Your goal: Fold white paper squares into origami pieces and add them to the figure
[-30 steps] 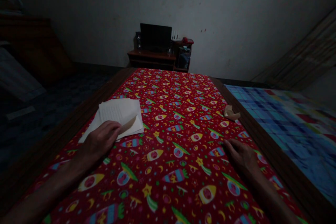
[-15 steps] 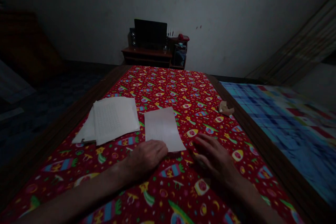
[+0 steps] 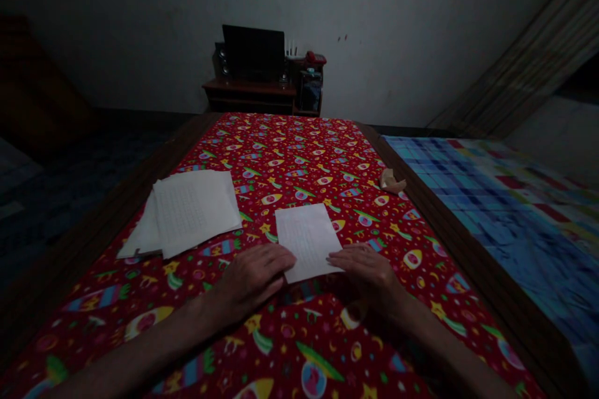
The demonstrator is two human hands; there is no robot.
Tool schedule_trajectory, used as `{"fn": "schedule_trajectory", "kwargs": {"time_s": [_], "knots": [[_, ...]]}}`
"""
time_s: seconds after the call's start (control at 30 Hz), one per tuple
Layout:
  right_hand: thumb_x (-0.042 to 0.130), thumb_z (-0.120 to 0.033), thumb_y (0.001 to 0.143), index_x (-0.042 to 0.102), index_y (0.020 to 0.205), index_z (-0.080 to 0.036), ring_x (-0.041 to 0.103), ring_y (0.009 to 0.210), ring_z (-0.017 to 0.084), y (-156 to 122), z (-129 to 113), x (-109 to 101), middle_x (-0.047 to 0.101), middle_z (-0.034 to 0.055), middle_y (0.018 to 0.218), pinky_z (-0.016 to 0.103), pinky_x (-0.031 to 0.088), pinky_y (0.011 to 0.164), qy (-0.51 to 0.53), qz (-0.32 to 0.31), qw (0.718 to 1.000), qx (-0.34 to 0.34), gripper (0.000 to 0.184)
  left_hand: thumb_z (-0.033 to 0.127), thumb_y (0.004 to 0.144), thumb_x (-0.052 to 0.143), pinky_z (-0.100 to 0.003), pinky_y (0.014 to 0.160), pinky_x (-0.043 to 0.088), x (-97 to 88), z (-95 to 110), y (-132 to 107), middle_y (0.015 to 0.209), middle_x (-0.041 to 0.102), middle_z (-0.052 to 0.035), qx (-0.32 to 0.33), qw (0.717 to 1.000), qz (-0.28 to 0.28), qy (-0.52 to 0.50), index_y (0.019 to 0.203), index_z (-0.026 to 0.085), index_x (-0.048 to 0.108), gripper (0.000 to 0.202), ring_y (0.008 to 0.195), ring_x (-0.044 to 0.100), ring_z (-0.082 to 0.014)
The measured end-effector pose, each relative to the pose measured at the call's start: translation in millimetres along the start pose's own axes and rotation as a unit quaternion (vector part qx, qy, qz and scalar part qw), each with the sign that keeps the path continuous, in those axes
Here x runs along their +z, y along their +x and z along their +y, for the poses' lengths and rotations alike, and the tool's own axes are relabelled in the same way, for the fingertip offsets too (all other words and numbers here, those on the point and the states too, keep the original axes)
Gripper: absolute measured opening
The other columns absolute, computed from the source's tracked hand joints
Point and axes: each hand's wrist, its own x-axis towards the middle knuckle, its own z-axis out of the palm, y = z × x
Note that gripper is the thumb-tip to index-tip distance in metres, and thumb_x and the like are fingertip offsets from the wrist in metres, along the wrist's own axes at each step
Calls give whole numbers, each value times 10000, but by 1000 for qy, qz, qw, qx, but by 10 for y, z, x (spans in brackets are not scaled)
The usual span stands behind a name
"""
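Observation:
A small white sheet of paper [image 3: 309, 240] with faint lines of writing lies tilted in front of me, between both hands. My left hand [image 3: 257, 271] pinches its lower left edge, thumb underneath and fingers on top. At the lower right edge, my right hand [image 3: 367, 268] has its fingertips closed on the sheet, the thumb mostly hidden. Left of these hands rests a stack of white papers [image 3: 196, 212], its top sheet covered with rows of writing. All of it is on a red patterned cloth [image 3: 290, 156].
A crumpled brown piece [image 3: 392, 181] sits near the cloth's right edge. Beyond the far end stand a dark monitor [image 3: 254, 53] on a wooden desk [image 3: 248, 90] and a red telephone [image 3: 315, 58]. To the right is a blue checked bedspread [image 3: 449, 193].
The sheet has shifted right and turned slightly. My right hand has come in from the side onto its right edge, while my left hand stays at the left edge. The view has swung slightly right.

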Motion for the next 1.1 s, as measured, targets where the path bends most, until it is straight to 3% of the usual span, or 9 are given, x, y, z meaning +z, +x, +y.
{"fn": "schedule_trajectory", "kwargs": {"time_s": [0.17, 0.27, 0.37, 0.47, 0.57, 0.67, 0.77, 0.97, 1.1], "knots": [[467, -180, 908, 612, 1113, -207, 663, 886, 161, -15, -36, 3, 714, 66, 955, 318, 522, 803, 48, -13, 999, -2, 252, 116, 872, 447, -342, 847, 534, 86, -77, -99, 1033, 685, -72, -18, 999, 42, -12, 1004, 171, 611, 218, 988, 636, -188], [483, -207, 895, 626, 1095, -197, 657, 899, 172, 8, -70, -51, 707, 81, 968, 312, 525, 785, 79, -39, 995, 36, 246, 152, 891, 465, -315, 819, 540, 104, -77, -125, 992, 698, -62, -57, 995, 64, -50, 985, 180, 629, 191, 944, 655, -173], [449, -259, 901, 675, 978, -195, 651, 889, 186, 19, -51, -89, 703, 86, 969, 312, 516, 775, 111, -54, 982, 141, 247, 189, 898, 477, -291, 793, 529, 87, -59, -123, 979, 690, -53, -98, 988, 67, -99, 978, 188, 634, 176, 906, 650, -159], [431, -380, 893, 675, 739, -177, 616, 650, 160, 40, -16, -55, 680, 40, 711, 235, 476, 575, 127, -74, 944, 295, 353, 240, 899, 461, -273, 706, 503, 73, -35, -71, 825, 672, -42, -150, 983, 57, -91, 819, 178, 637, 203, 792, 628, -160], [445, -429, 863, 601, 614, -163, 497, 490, 119, 95, 3, 23, 557, -8, 526, 201, 355, 449, 118, -60, 919, 371, 396, 296, 889, 434, -252, 600, 434, 77, -44, 33, 657, 603, -25, -233, 971, 27, -54, 633, 171, 563, 313, 648, 574, -154], [454, -395, 854, 569, 615, -159, 458, 483, 102, 173, 6, 71, 516, -22, 528, 196, 299, 445, 95, -26, 916, 388, 355, 349, 879, 428, -236, 527, 341, 83, -102, 161, 574, 550, 5, -304, 951, -6, -60, 615, 174, 526, 332, 540, 518, -135], [443, -372, 862, 561, 624, -160, 450, 481, 98, 245, 7, 67, 518, -20, 534, 200, 278, 455, 52, -31, 923, 381, 340, 370, 867, 435, -235, 526, 287, 76, -174, 278, 560, 535, 10, -337, 940, -23, -52, 625, 172, 538, 329, 523, 497, -130], [416, -345, 886, 586, 653, -162, 452, 464, 100, 291, 15, 71, 547, 1, 536, 223, 263, 494, -71, -64, 936, 340, 342, 398, 882, 393, -243, 514, 236, 65, -264, 410, 527, 507, 6, -319, 946, -45, -29, 584, 166, 525, 401, 494, 462, -121], [395, -333, 900, 601, 680, -159, 459, 453, 97, 291, 34, 102, 580, 14, 560, 228, 259, 497, -92, -68, 935, 336, 348, 429, 894, 374, -252, 513, 235, 101, -336, 454, 530, 527, -4, -304, 951, -54, -15, 594, 164, 544, 435, 492, 469, -123]]}}
